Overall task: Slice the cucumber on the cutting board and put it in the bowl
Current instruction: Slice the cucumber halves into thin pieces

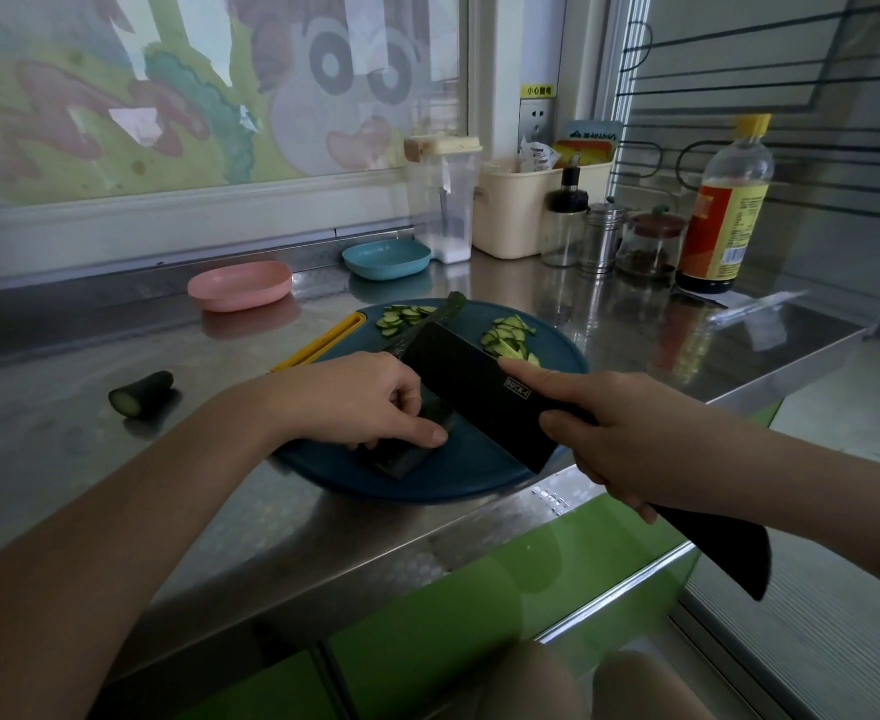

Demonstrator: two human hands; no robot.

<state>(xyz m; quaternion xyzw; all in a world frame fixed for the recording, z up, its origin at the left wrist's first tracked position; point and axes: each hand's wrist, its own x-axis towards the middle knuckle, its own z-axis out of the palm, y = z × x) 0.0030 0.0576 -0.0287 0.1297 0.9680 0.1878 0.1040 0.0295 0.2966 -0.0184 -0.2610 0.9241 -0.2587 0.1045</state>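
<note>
On steel counter [90, 449] below painted window [168, 96], round blue cutting board [453, 475]

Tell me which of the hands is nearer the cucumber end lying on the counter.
Left. The left hand holds the cucumber on the board, right of the cucumber end; the right hand grips the knife farther right.

There is only one view, from the head of the person. It looks forward and down on the counter [64, 433] from near. The board [453, 475] lies about the centre of the frame, the window [168, 96] fills the upper left. The wide lens bends the edges.
</note>
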